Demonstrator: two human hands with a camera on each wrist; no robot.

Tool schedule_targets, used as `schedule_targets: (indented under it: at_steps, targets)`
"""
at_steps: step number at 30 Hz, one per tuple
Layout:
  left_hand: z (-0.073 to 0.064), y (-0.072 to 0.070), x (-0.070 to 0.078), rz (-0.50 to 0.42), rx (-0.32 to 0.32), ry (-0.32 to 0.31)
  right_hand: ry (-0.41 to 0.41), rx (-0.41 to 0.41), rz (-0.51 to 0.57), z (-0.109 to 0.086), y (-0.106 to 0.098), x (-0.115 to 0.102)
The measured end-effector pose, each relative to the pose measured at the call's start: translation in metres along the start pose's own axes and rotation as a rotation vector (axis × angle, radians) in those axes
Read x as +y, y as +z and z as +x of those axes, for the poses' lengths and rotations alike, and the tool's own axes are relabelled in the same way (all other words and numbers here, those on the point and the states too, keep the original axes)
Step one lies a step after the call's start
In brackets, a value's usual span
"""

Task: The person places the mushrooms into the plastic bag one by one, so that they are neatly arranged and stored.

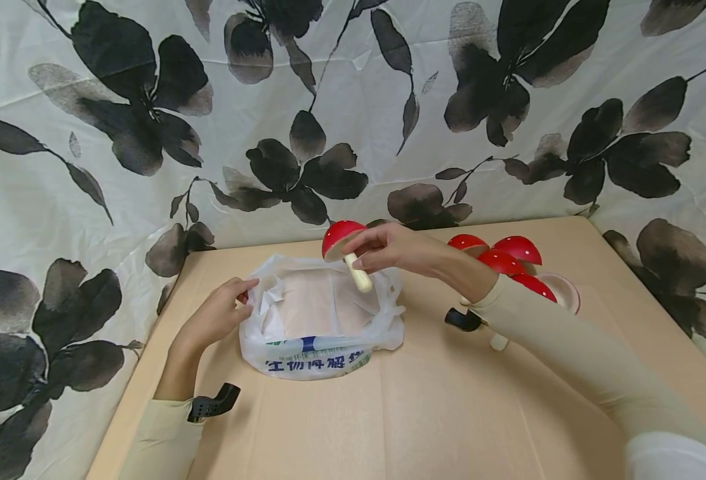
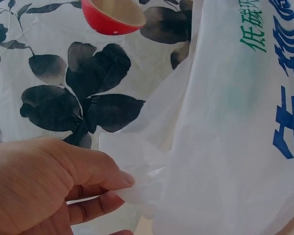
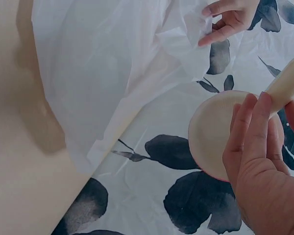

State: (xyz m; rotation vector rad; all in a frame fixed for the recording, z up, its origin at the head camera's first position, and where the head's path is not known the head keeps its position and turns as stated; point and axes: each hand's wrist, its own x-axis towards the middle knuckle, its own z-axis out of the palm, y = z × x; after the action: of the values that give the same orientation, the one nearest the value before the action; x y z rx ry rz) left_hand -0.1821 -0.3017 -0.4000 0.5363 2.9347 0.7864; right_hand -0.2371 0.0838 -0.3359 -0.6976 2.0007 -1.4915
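A white plastic bag (image 1: pixel 257 353) with blue and green lettering stands on the table, its mouth spread wide. My left hand (image 1: pixel 217 312) pinches the left edge of its rim; thumb and fingers grip the thin film in the left wrist view. Over the bag's mouth, my right hand (image 1: pixel 385 248) holds a toy mushroom (image 1: pixel 337 237) by its cream stem. The red, white-dotted cap tilts up to the left, and its pale underside (image 3: pixel 210 132) shows in the right wrist view.
Several more red-capped mushrooms (image 1: pixel 519 249) lie in a group at the right of the table (image 1: pixel 329 427), partly behind the right forearm. A white cloth (image 1: pixel 389 127) with dark flowers hangs behind the table's back edge.
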Motion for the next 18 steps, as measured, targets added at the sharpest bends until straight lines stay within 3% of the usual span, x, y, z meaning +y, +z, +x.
schedule_targets:
  at_steps: [18]
  targets:
    - [-0.002,-0.001,-0.002,-0.036,0.002,-0.005,0.053,-0.105,0.006,0.039,0.023,-0.001]
